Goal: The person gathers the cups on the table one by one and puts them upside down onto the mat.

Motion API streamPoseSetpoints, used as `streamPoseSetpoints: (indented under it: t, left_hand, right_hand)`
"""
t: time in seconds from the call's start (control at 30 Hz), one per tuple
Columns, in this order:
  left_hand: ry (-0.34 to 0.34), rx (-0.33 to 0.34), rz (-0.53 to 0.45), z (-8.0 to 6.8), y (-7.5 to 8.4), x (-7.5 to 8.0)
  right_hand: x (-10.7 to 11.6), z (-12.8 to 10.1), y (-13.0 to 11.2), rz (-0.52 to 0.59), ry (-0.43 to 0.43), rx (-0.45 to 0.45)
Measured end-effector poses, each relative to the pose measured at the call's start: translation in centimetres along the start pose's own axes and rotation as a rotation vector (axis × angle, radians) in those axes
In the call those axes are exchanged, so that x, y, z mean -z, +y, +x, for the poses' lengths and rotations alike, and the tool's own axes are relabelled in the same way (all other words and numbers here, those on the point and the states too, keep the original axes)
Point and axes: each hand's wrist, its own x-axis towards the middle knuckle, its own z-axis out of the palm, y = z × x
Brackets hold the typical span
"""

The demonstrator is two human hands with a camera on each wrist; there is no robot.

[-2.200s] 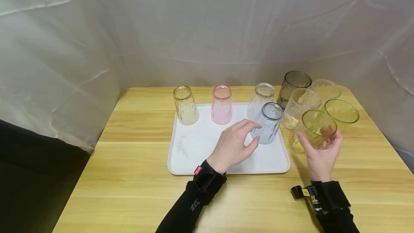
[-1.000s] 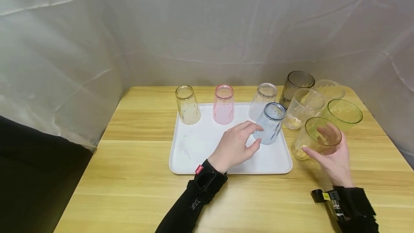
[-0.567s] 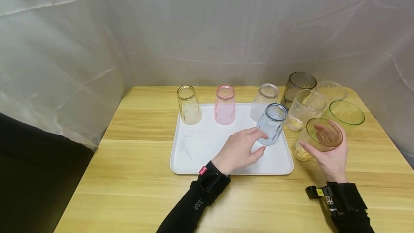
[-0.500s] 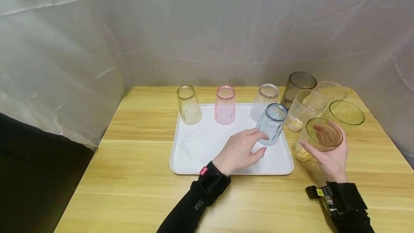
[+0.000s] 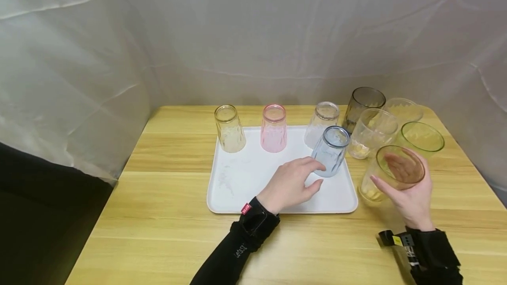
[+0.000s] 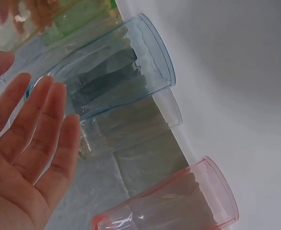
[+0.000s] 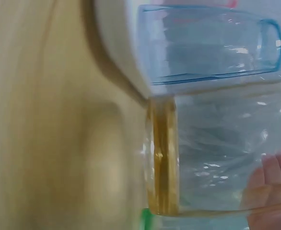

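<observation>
In the head view my right hand (image 5: 416, 197) grips an amber glass (image 5: 374, 184) mouth up, thumb on the near side and fingers behind it. In the right wrist view the amber glass's thick base (image 7: 163, 158) shows, with fingertips (image 7: 272, 170) seen through its wall. My left hand (image 5: 291, 184) is held over the white tray (image 5: 245, 192), its fingers spread and loosely bent beside an upside-down blue glass (image 5: 330, 155). In the left wrist view that hand holds nothing, and its fingertips overlap the blue glass (image 6: 107, 72).
Upside down at the tray's back stand a pale yellow glass (image 5: 231, 133), a pink glass (image 5: 273, 133) and a clear glass (image 5: 318, 124). Mouth up to the right are a dark grey glass (image 5: 352, 111), clear glasses (image 5: 366, 140) and a green glass (image 5: 429, 149) on the wooden table (image 5: 158, 232).
My right hand has brought the amber glass a little toward me and to the right, away from the other glasses. My left hand stays nearly in place beside the blue glass.
</observation>
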Motion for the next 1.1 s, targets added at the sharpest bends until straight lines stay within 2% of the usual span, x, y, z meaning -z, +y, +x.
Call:
streamPoseSetpoints:
  t: [0.1, 0.3, 0.5, 0.57, 0.67, 0.77, 0.83, 0.87, 1.0, 1.1]
  left_hand:
    - [0.005, -0.002, -0.016, -0.1, -0.2, 0.2]
    - [0.000, 0.011, -0.102, -0.9, -1.2, 0.8]
    - [0.026, 0.019, -0.263, -1.7, -2.6, 1.5]
    - [0.035, 0.026, -0.339, -2.1, -3.1, 1.9]
    - [0.041, 0.041, -0.460, -2.5, -3.9, 2.5]
    - [0.057, 0.052, -0.563, -2.8, -4.7, 3.1]
    - [0.072, 0.054, -0.605, -3.0, -5.1, 3.5]
    - [0.081, 0.053, -0.616, -3.1, -5.3, 3.7]
    - [0.080, 0.062, -0.625, -3.3, -5.7, 4.2]
    - [0.045, 0.090, -0.620, -3.3, -5.9, 4.1]
  right_hand:
    - [-0.2, 0.1, -0.7, 0.059, -0.098, 0.029]
    - [-1.7, 0.4, -2.0, 0.092, -0.237, 0.026]
    - [-4.0, 0.9, -2.0, 0.178, -0.360, 0.028]
    - [-3.7, 1.0, -0.5, 0.206, -0.391, 0.027]
    - [-1.5, 1.2, 3.6, 0.236, -0.422, 0.021]
    - [-0.5, 1.8, 7.6, 0.270, -0.426, 0.019]
    - [-2.0, 2.3, 8.2, 0.280, -0.412, 0.013]
    - [-3.5, 2.6, 7.7, 0.283, -0.401, 0.005]
    - [-10.5, 3.6, 3.7, 0.282, -0.361, -0.017]
    - [-14.0, 4.2, 1.7, 0.261, -0.320, -0.052]
